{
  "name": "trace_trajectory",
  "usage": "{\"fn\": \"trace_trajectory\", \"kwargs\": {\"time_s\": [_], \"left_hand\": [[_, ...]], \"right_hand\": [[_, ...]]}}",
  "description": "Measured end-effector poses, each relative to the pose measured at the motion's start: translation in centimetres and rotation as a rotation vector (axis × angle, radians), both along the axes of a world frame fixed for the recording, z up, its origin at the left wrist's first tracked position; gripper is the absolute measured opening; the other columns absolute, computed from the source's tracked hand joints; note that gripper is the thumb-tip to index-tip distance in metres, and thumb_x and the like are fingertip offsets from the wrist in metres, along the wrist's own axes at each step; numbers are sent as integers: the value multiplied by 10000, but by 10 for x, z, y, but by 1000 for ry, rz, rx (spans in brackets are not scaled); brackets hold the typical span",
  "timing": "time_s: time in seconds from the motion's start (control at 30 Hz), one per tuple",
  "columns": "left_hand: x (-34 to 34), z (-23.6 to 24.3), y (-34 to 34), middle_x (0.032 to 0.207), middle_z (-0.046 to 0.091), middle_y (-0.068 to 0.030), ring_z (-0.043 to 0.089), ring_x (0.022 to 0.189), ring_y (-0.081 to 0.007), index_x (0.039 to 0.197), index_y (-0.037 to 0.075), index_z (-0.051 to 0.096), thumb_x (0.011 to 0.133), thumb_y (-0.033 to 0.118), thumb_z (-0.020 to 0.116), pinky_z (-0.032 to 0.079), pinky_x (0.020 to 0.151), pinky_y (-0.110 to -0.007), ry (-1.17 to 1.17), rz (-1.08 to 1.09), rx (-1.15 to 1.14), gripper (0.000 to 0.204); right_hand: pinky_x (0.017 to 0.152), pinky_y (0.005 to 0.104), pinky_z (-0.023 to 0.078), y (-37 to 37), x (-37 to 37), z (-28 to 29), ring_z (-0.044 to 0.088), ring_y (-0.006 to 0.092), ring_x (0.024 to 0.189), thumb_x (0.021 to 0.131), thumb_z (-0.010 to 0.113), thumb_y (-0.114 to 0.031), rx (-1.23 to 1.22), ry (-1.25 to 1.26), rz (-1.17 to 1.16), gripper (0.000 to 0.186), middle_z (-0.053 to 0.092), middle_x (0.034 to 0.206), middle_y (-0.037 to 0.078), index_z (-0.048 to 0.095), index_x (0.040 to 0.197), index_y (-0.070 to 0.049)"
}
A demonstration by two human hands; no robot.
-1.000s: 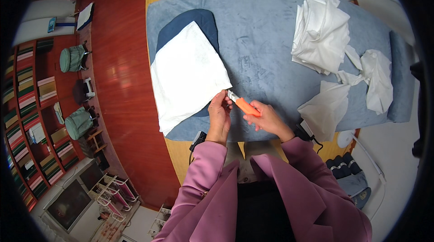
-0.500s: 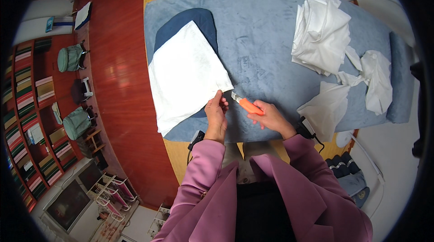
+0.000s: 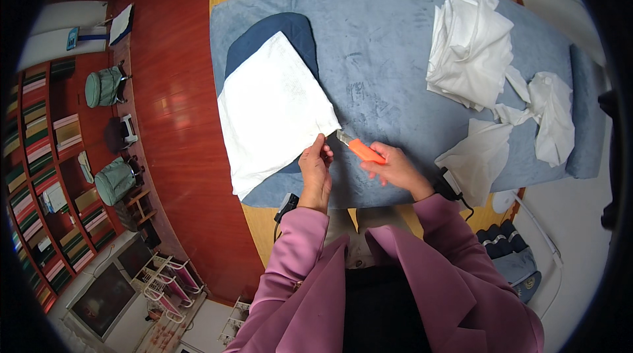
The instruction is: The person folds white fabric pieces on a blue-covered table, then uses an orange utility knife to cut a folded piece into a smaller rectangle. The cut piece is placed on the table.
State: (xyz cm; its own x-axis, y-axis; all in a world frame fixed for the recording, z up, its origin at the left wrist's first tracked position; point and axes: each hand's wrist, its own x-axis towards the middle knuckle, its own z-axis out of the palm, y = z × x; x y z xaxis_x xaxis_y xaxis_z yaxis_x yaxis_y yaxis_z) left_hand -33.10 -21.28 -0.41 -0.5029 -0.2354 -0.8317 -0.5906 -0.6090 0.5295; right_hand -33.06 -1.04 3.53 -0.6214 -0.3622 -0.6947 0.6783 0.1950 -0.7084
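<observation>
- The cutter (image 3: 367, 151) has a bright orange handle and a short silvery blade end.
- The cloth (image 3: 271, 112) is white, thin and four-sided, with faint creases near its right corner; it lies on the left part of the bed (image 3: 382, 63), over a navy pillow (image 3: 297, 30) whose rounded end shows beyond its far edge.
- The left hand (image 3: 316, 171) pinches the cloth's near edge, thumb on top, close to the right corner.
- The right hand (image 3: 395, 171) is wrapped around the cutter's handle, over the near side of the bed.
- The left fingers are just beside the blade; whether the blade touches the cloth cannot be told.
- A rumpled white pile (image 3: 469, 49) and loose white sheets (image 3: 552, 119) lie well apart, on the bed's right part.
- The cutter's long axis slants, its blade pointing left and away from the person, at the cloth's right corner.
- That corner points right.
</observation>
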Motion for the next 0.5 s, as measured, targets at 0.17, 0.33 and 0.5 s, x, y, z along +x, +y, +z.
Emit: {"fn": "trace_trajectory", "kwargs": {"time_s": [0.17,0.33,0.5], "left_hand": [[1,0,-1,677,601,28,541,582,-73,785,134,624,891,255,731,424,568,-227,5,4,-8,193],[1,0,0,677,601,26,545,584,-73,780,132,622,891,254,731,424,566,-225,5,1,0,198],[2,2,0,677,599,29,541,585,-71,800,120,640,893,251,730,420,568,-221,14,-13,2,184]], "right_hand": [[452,238,430,5,-5,7,586,55,628,894,704,-189,14,-6,55,227,639,787,20,616,1031,-31],[454,238,431,3,-6,10,583,58,619,901,692,-190,0,22,71,221,642,803,29,616,1029,-27],[450,234,423,0,-7,6,582,59,617,906,689,-202,-25,-9,21,212,624,793,15,617,1019,-38]]}}
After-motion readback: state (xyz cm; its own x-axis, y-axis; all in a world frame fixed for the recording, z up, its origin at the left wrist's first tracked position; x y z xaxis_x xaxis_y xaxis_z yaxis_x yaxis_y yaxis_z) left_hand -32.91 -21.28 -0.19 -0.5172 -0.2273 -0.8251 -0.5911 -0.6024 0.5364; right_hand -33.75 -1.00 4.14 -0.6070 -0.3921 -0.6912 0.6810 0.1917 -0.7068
